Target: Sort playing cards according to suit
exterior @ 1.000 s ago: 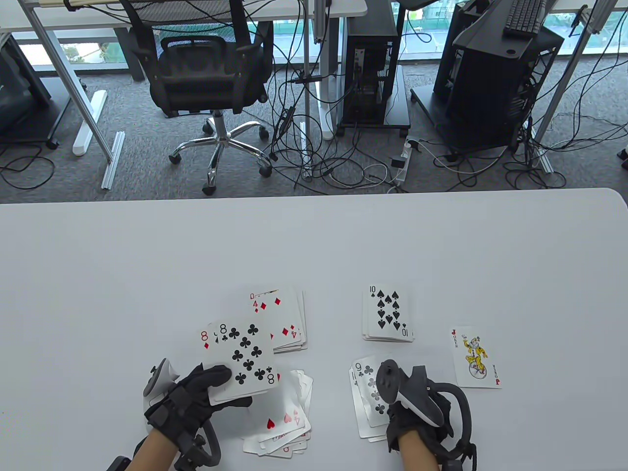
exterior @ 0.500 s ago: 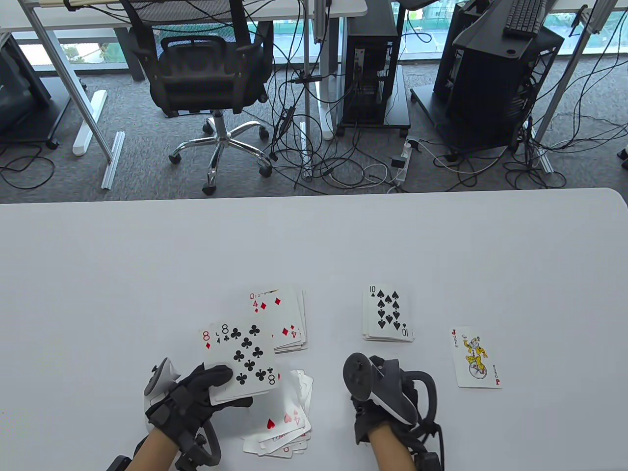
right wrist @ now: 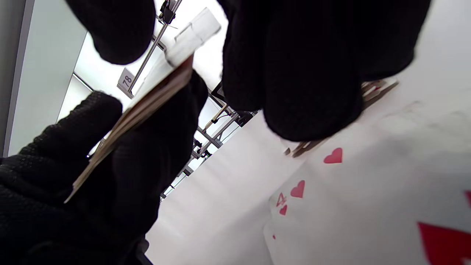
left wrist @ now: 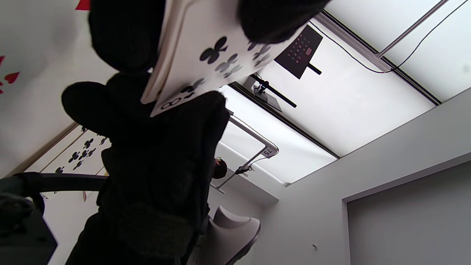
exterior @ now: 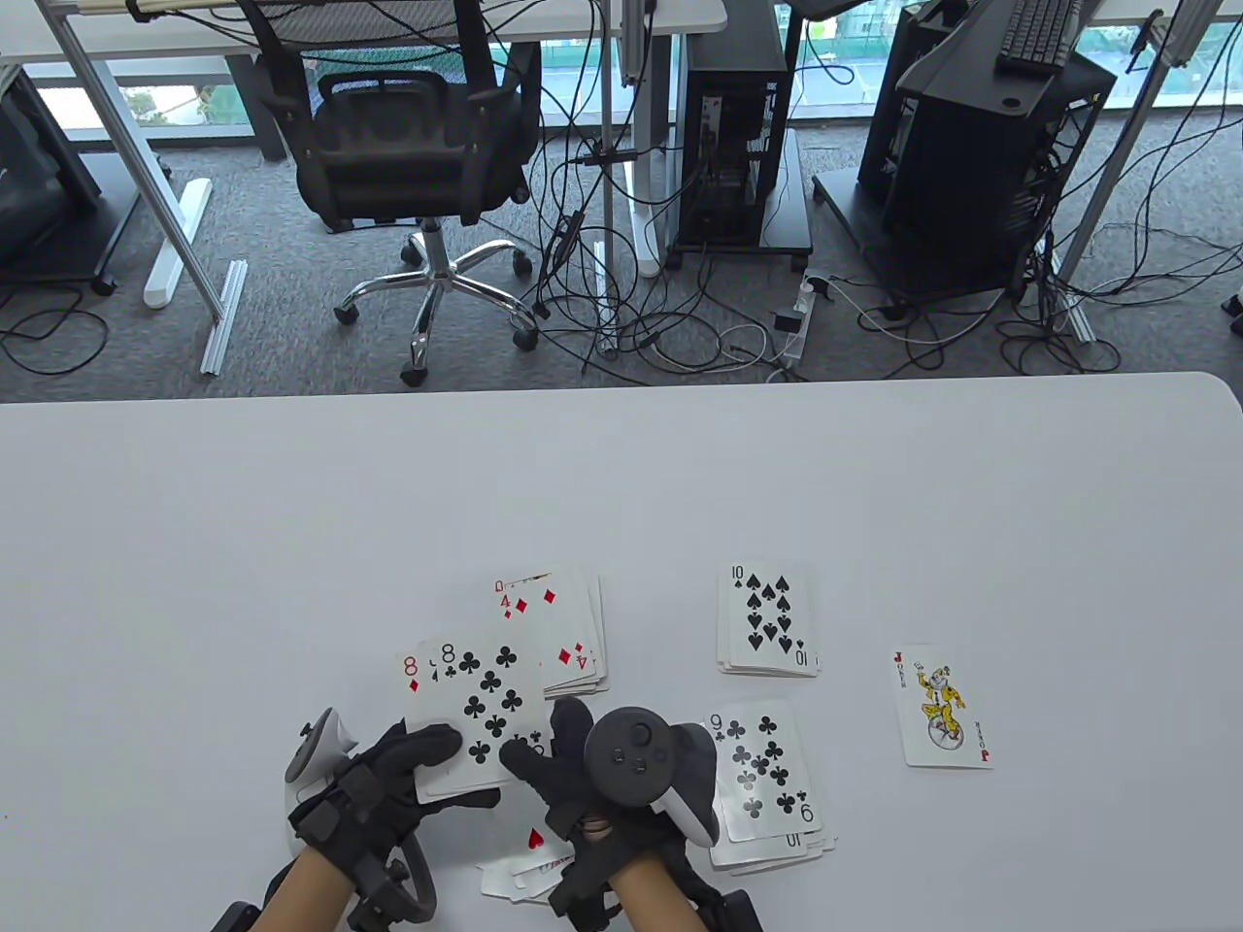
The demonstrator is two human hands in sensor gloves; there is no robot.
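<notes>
fingers (exterior: 529, 762) of our knit-gloved right hand (exterior: 573, 777) touch the glossy eight of clubs (exterior: 486, 704), near left on the smooth worktop (exterior: 621, 466); whether they pinch it we cannot tell; our left hand (exterior: 388, 777) grips the rectangular stack.

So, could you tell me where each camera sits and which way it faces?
Table view: above, looking down on the table; both gloved hands enter from below.
Left wrist view: under the left hand, tilted up at the ceiling; fingers hold the 8 of clubs.
Right wrist view: at the right hand, facing the held stack's edge and the heart pile.
Shared: all three show the held stack.
</notes>
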